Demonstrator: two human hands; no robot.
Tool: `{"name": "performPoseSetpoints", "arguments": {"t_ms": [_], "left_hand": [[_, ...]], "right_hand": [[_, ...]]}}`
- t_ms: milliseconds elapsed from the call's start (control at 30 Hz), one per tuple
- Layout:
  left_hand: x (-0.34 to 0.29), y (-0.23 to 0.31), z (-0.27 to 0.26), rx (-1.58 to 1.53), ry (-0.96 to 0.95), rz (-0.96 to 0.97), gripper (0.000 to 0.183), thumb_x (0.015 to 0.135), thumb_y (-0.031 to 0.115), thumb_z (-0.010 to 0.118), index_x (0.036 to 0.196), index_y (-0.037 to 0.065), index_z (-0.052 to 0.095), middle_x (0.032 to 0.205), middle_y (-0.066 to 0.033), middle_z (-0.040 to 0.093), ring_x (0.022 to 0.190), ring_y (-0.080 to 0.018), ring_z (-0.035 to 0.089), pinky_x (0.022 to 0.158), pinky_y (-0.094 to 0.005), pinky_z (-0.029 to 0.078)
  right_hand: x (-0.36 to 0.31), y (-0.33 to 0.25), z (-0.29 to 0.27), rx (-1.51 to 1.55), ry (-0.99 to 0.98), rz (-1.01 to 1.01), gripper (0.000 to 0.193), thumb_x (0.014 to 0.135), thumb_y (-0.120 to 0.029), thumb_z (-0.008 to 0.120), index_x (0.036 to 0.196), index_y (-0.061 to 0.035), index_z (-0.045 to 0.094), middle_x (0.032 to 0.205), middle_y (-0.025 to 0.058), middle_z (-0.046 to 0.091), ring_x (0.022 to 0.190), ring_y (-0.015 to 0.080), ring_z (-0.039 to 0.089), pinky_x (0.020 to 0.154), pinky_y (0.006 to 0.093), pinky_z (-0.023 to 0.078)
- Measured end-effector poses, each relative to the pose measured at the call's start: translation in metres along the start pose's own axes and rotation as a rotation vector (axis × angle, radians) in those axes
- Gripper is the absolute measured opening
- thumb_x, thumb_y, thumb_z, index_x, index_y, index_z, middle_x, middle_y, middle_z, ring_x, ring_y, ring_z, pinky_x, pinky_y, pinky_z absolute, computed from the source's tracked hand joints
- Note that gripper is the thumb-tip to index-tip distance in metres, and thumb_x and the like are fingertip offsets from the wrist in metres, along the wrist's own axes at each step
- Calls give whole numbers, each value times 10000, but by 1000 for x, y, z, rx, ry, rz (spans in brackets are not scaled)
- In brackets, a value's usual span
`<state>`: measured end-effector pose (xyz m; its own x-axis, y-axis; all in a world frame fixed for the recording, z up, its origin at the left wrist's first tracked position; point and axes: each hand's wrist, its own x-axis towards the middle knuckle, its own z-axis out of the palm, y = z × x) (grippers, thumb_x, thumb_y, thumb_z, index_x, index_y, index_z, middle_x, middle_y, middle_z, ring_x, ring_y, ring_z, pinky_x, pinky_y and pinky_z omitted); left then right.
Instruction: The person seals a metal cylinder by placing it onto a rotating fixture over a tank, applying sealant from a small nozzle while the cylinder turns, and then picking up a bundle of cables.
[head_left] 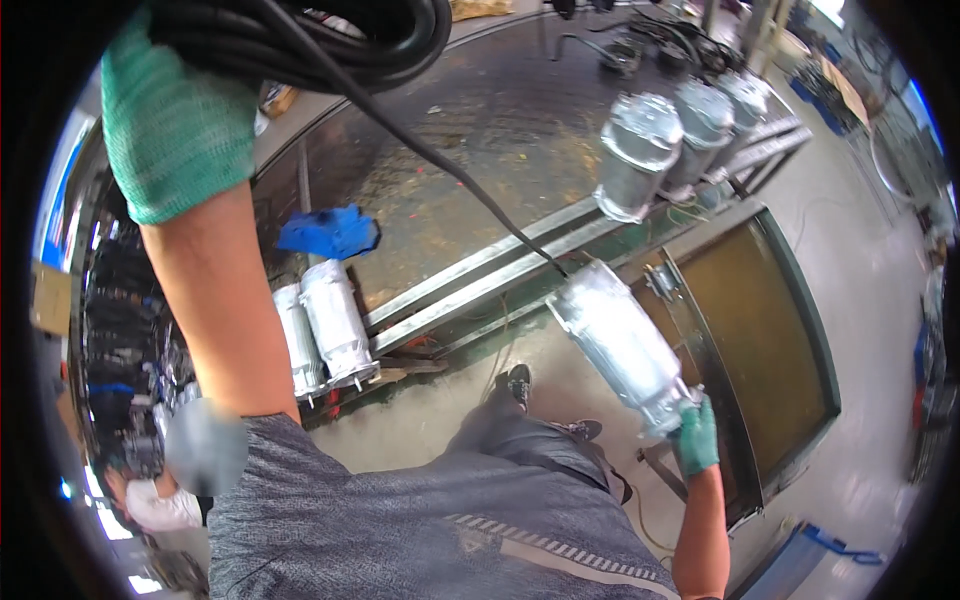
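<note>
My left hand (185, 140), in a green knit glove, is raised at the upper left against a thick coil of black cable (390, 65). Its fingers are mostly hidden at the picture's edge, but it appears to hold the coil. From there a single length of cable runs down to the upper end of a silver cylindrical motor (620, 345) with a shiny, wrapped-looking surface. My right hand (697, 437), gloved in green too, grips the lower end of this motor, which is tilted in front of a metal frame.
Three similar silver cylinders (640, 150) stand along the right edge of the dark worktable (450, 130). Two more (335, 315) are at its near left, beside a crumpled blue cloth (330, 232). A brown-topped framed stand (765, 340) is on the right. Another person's arm (160, 500) shows at lower left.
</note>
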<state>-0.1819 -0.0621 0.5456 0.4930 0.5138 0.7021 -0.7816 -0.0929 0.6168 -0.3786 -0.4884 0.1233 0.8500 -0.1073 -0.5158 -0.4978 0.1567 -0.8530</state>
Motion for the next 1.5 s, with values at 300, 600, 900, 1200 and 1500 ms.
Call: {"name": "performPoseSetpoints", "arguments": {"t_ms": [300,600,900,1200,1500], "left_hand": [[25,24,-69,53,-225,212,415,917,360,774,1121,29,631,964,-95,711,881,-237,745,775,-373,658],[48,-21,-201,325,-81,-66,438,927,306,770,1236,39,610,1052,-102,710,942,-229,721,855,-388,617],[28,-66,-283,252,-253,-344,405,905,238,799,1179,0,618,1052,-124,715,917,-263,754,826,-407,640],[0,-125,-351,462,-81,-373,545,876,91,824,1321,44,512,1161,-33,637,1062,-148,600,956,-316,499],[76,-137,-322,596,-211,-354,507,866,238,845,1239,44,560,1039,-81,700,928,-164,645,853,-331,534]], "right_hand": [[52,37,326,226,-359,265,352,1048,-235,578,1329,-61,456,1223,116,628,1055,241,658,844,410,601],[44,115,480,150,-355,415,409,978,-379,722,1261,-161,522,1086,34,626,938,186,594,703,386,540],[35,111,476,-79,-466,498,547,993,-463,673,1354,-89,501,1236,71,599,1078,220,571,878,418,527],[78,54,337,-185,-643,372,395,1067,-257,561,1351,12,506,1265,215,639,1113,370,669,956,499,587],[100,49,136,175,221,285,207,1051,-291,565,1141,-107,534,983,199,685,793,423,696,693,607,612]]}}
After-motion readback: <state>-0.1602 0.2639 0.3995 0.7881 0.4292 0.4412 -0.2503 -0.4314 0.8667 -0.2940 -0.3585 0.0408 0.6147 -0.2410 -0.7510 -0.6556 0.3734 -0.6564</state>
